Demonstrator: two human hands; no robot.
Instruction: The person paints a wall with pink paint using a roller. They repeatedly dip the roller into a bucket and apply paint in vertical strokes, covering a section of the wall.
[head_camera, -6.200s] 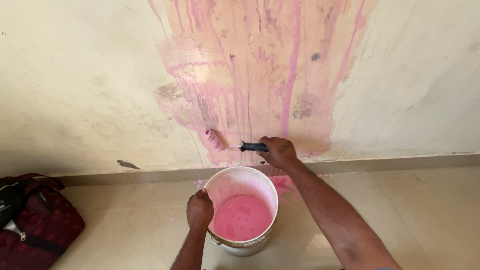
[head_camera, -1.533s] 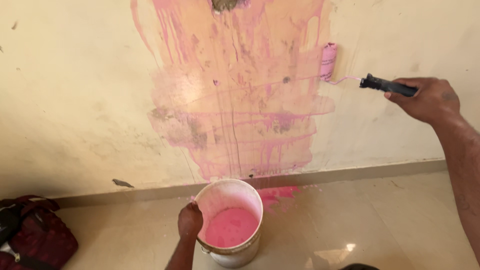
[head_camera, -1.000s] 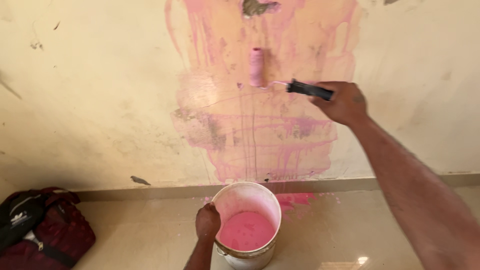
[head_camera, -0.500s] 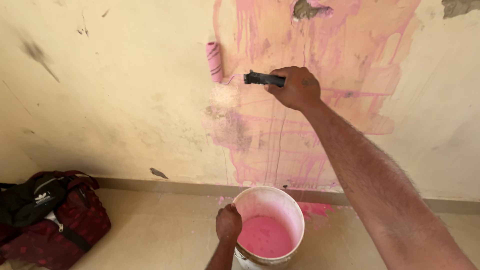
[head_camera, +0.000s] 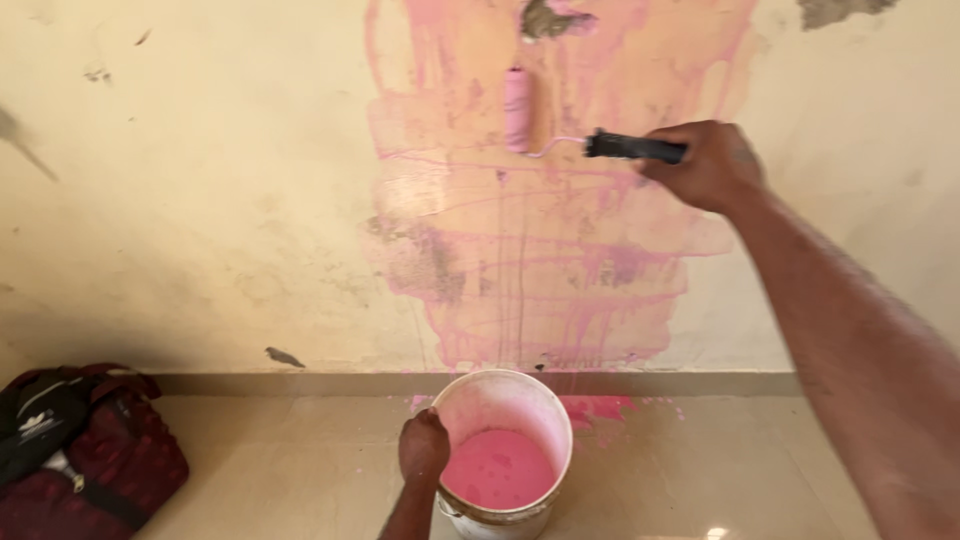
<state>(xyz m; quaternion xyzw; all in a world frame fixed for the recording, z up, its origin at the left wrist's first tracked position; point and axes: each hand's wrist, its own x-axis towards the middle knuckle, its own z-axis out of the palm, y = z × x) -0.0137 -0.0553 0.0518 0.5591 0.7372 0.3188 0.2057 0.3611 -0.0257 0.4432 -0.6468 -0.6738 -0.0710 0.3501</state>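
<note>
Roller (head_camera: 518, 110) stands upright against the wall (head_camera: 200, 200), its pink sleeve pressed to the painted patch (head_camera: 540, 250), out to the left of the right hand's (head_camera: 708, 165) fingers. A thin wire bends from the sleeve's lower end to a black handle (head_camera: 635, 148), and the right fingers are closed tight around that handle's far end, the arm stretching back toward the lower right corner of the view.

Below the right fingers the patch spreads wide, pink over a cream ground, with thin runs trailing down to the skirting (head_camera: 300, 383). Above the roller, at the top edge, a grey bare spot (head_camera: 555, 20) shows where the plaster is gone; another sits further right.

Well below, the left hand (head_camera: 424, 447) grips the near-left rim of a white bucket (head_camera: 505, 400), fingers curled shut over the edge. The bucket stands on the tiled floor (head_camera: 700, 480) just beside the wall, with pink paint (head_camera: 497, 470) pooled in its bottom. Just right of the bucket, pink splashes (head_camera: 595, 407) lie on the floor at the foot of the wall.

Far left of the left fingers, a dark red and black bag (head_camera: 85, 450) slumps on the floor.
</note>
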